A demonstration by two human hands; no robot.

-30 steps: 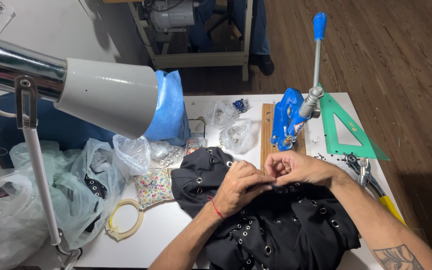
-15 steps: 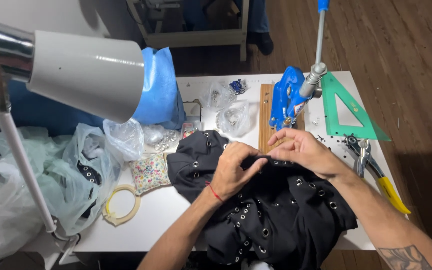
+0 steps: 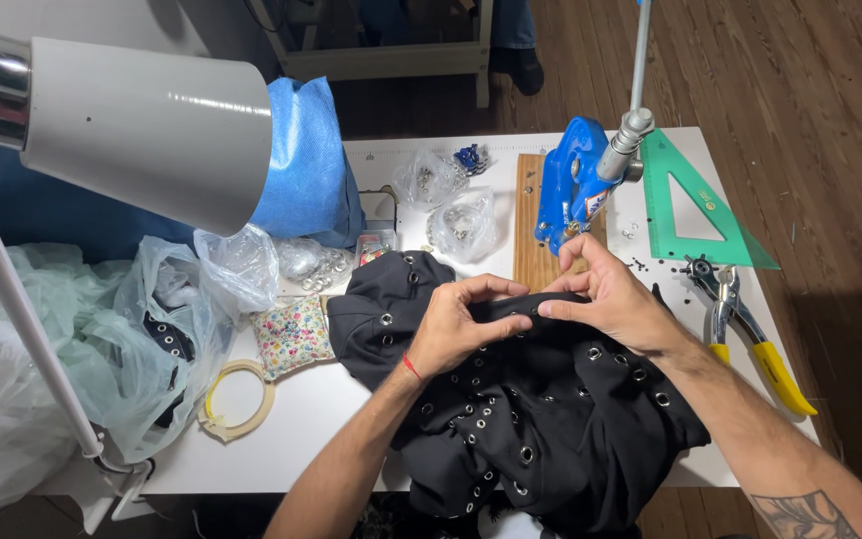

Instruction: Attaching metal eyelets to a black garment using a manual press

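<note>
Both hands meet at the centre of the frame over a black garment studded with metal eyelets. The left hand pinches a folded edge of the cloth between thumb and curled fingers, closed tight on the fabric; a thin red band sits on its wrist. The right hand grips the same fold just beside it, thumb underneath and fingers bent over the top, also closed on the cloth. The fingertips of the two hands nearly touch along the raised edge.

The garment lies bunched on a white table, spreading from mid-frame to the lower edge and hanging over the near side.

Just above the right hand stands a blue hand press on a wooden board, its long lever rising out of the top of the frame. Right of the press lies a green set square. Below that, at the right of the frame, lie punch pliers with yellow handles.

Above the left hand sit clear bags of small metal parts. Left of the garment is a floral pincushion, and below it a coiled yellow tape measure. Crumpled clear plastic bags fill the left side. A white desk lamp dominates the upper left, with blue fabric behind it
</note>
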